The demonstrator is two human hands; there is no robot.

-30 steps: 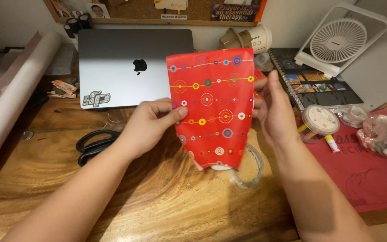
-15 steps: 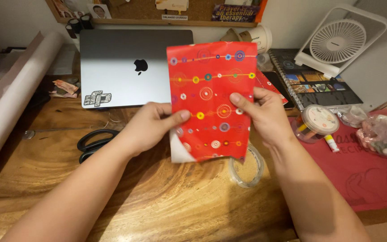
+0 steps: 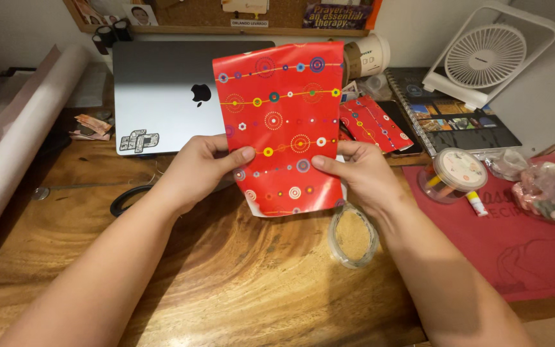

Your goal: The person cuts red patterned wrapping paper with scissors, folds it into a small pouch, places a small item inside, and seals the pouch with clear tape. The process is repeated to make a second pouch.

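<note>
Red patterned wrapping paper [image 3: 281, 128] upright, pinched in left hand [image 3: 197, 170] grip and right hand [image 3: 361, 175] grip.

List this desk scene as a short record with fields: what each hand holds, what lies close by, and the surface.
left hand: left hand pinches the left edge of the red patterned paper, thumb on its front
right hand: right hand grips the paper's lower right edge
paper: held upright above the desk, white underside showing at the bottom corner
nearby: clear tape roll below the right hand; black scissors beside the left wrist; smaller red paper piece; closed grey laptop
surface: wooden desk
</note>
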